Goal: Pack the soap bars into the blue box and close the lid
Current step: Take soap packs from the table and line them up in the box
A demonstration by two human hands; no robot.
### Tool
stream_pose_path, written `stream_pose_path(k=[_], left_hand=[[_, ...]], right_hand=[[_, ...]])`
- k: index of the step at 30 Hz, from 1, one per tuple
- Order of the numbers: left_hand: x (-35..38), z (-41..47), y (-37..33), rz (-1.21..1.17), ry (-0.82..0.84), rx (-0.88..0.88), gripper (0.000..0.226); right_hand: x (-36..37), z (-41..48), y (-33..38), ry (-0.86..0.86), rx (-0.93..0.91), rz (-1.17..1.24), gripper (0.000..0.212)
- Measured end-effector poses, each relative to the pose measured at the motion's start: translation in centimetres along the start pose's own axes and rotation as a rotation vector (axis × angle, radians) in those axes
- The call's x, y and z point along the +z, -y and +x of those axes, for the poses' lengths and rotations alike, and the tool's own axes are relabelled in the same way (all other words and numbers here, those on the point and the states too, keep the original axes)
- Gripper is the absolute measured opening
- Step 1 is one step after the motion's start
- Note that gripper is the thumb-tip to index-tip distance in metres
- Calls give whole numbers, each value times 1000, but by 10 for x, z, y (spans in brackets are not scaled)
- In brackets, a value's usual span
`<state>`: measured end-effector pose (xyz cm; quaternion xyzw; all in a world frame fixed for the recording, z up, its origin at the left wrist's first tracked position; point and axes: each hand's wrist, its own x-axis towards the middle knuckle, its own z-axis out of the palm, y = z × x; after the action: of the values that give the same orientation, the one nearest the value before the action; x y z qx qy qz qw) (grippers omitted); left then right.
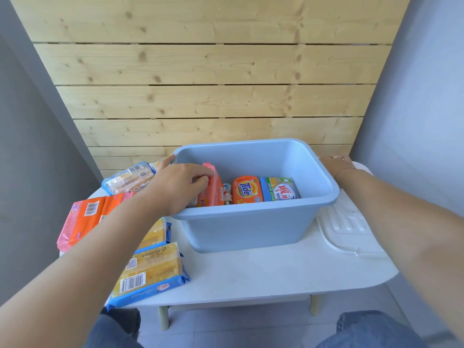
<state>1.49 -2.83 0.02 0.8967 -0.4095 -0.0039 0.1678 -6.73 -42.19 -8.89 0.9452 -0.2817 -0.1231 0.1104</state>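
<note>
**Head view: left hand sets pink-orange soap pack into blue box, right hand on rim**

Head view, looking down at a white table [251, 275] against a wooden slat wall [200, 71]. Blue box [241, 222] sits mid-table, open, no lid on it. White lid [344, 229] lies flat on the table just right of the box, partly under the right forearm.

Left hand [180, 187] reaches over the box's left rim, fingers curled closed around a pink-orange soap pack [212, 189], held upright on edge inside the box at its left end. Right hand [335, 164] rests on the box's far right rim; fingers mostly hidden behind the rim, cannot tell whether they grip it. Ring and thin bracelet visible on that hand.

Already in the box, standing along the near wall: a small white-wrapped bar [228, 193] beside the held pack, then an orange Tide bar [247, 189], then a green-blue bar [278, 189].

Still outside, left of the box: yellow-blue soap pack [150, 270] at the near table edge, a second yellow pack [157, 233] behind it mostly under the left forearm, an orange-pink pack [85, 219] at the left edge, and a pale yellow-blue pack [128, 179] farther back, near the box's left corner.

Jeans-clad knees at the bottom edge.
</note>
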Motion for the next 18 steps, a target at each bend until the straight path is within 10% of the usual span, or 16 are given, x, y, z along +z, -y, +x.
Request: stream_pose_path(k=[6,14,18], left_hand=[[1,-1,2,-10,-1,-4,33],[1,1,2,10,21,-12,35],[1,2,1,22,40,-12,37]], right_hand=[[-14,-22,-6,-140,26,12,29],[-127,-95,-2,-795,211,897,64],[-183,-135,62,-487,-180,1343,41]])
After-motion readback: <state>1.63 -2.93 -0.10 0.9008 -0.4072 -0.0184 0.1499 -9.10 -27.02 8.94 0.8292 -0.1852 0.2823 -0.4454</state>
